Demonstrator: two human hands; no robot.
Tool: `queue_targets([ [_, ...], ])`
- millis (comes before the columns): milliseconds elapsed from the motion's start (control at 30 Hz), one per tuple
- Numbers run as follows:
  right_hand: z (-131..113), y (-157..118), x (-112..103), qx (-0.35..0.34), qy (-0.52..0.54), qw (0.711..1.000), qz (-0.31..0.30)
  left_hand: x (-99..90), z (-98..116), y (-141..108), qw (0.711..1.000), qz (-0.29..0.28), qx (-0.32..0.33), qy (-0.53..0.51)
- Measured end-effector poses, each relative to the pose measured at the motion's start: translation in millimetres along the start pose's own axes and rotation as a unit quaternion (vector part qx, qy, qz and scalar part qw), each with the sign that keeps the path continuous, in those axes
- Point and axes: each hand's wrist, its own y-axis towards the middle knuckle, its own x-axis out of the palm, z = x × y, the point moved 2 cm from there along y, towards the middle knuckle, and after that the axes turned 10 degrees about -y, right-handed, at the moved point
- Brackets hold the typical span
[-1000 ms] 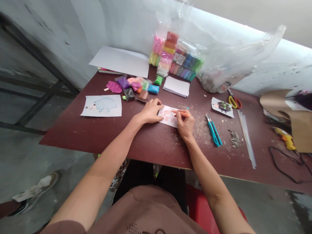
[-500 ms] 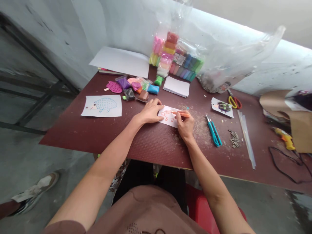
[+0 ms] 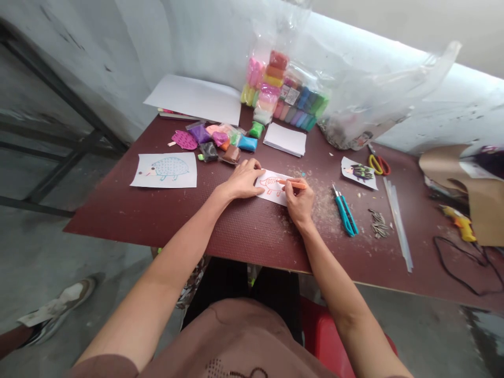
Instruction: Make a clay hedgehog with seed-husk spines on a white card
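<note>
Orange hedgehog outline on white paper (image 3: 271, 188): lying on the dark red table (image 3: 118, 210), between the hands.
Behind: clear plastic bag of coloured clay bars (image 3: 281, 86).
Left side: blue dotted hedgehog drawing on white paper (image 3: 165, 170).
Left hand (image 3: 243, 179): spread flat, fingertips on the sheet's left edge.
Right hand (image 3: 299, 202): pinching an orange pen (image 3: 293, 184), tip at the outline; apart from the left hand.
Right side: teal utility knife (image 3: 345, 215).

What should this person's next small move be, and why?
Probably one more short stroke along the orange hedgehog outline on the small white paper. The right hand has the orange pencil poised with its tip at the paper, and the left hand lies flat on the paper's edge, steadying it.
</note>
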Motion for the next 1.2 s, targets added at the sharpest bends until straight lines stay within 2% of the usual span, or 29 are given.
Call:
queue_targets([
  [200,0.3,0.3,-0.6,0.002,-0.016,1.000,0.000,-0.8,0.9,-0.4,1.000,0.001,-0.002,0.000],
  [600,-2.8,-1.1,-1.0,0.009,0.024,1.000,-0.008,0.6,-0.2,0.3,1.000,0.003,0.000,-0.004],
  [800,1.9,1.9,-4.7,0.021,0.003,0.999,0.045,0.7,-0.5,0.6,1.000,0.003,-0.001,0.001],
  [1200,2.2,3.4,-3.6,0.004,0.001,1.000,0.009,0.9,-1.2,0.5,1.000,0.002,-0.001,-0.001],
])
